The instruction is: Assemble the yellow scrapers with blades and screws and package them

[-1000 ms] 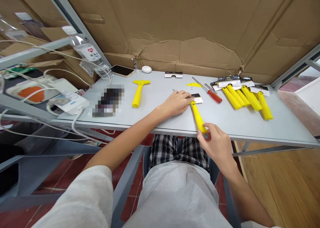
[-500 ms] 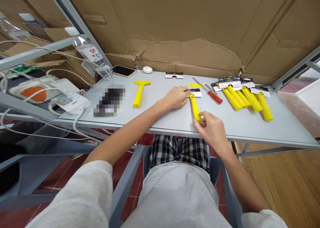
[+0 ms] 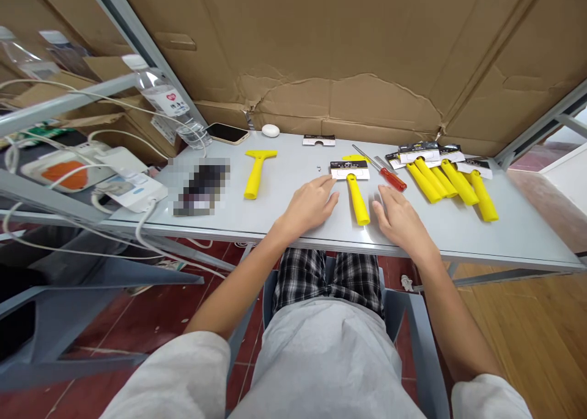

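Note:
A yellow plastic scraper handle [image 3: 358, 202] lies on the table between my hands, with a black-and-white card [image 3: 350, 170] at its far end. My left hand [image 3: 310, 205] rests on the tabletop to its left, fingers stretched forward near the card's lower left corner; it holds nothing. To the right of the handle, my right hand [image 3: 400, 219] is open and apart from it. Behind the card a flat yellow piece [image 3: 355, 158] shows in part. A red-handled screwdriver [image 3: 393, 179] lies beyond my right hand.
Several yellow handles with cards [image 3: 483, 196] lie at the right. A yellow T-shaped scraper [image 3: 255, 174] is on the left. Along the back are a phone [image 3: 228, 133], a white oval case [image 3: 270, 130] and another card [image 3: 319, 140]. A water bottle [image 3: 167, 98] and cables stand at far left.
Both hands have come away from the yellow handle and its card. My left hand has moved back toward me; my right has shifted right and forward. The card now shows fully.

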### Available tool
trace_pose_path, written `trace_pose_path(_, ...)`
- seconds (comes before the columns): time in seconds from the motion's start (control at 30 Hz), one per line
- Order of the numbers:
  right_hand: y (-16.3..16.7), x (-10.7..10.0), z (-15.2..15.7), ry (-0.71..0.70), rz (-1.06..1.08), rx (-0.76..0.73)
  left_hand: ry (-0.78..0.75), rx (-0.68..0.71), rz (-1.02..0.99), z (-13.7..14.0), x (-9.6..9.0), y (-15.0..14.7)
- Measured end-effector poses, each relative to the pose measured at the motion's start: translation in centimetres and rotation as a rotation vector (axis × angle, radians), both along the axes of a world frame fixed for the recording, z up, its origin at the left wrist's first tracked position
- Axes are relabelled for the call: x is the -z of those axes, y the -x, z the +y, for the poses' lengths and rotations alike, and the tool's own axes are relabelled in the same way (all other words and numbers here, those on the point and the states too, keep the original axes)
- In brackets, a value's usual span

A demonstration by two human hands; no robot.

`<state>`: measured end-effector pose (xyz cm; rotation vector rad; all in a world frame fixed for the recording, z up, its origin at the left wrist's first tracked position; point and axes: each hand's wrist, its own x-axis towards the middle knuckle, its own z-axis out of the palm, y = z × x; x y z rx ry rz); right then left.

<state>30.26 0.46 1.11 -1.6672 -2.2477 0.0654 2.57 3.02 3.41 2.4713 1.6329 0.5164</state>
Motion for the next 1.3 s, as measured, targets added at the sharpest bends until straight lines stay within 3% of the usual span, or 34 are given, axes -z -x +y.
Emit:
trace_pose_path(0.13,1.1,0.0,0.0,0.212,-0.166,0.081,0.078,-0.013,0.101,-1.5,1.5,0.0)
trace_pose_path(0.23,1.7,0.1,-0.4,0.262,-0.234,0.109,0.096,-0.015,0.146,-1.8,2.2,0.1)
trace_pose_path(0.73,0.3,2.7,-0.4,0.082,-0.192,0.042,0.011,0.017,0.122,-1.9,3.5,0.6)
trace_pose_path(1.3,0.3,2.2,-0.5,0.101,-0.195,0.043,0.036,0.02,0.132,-2.2,2.8,0.4)
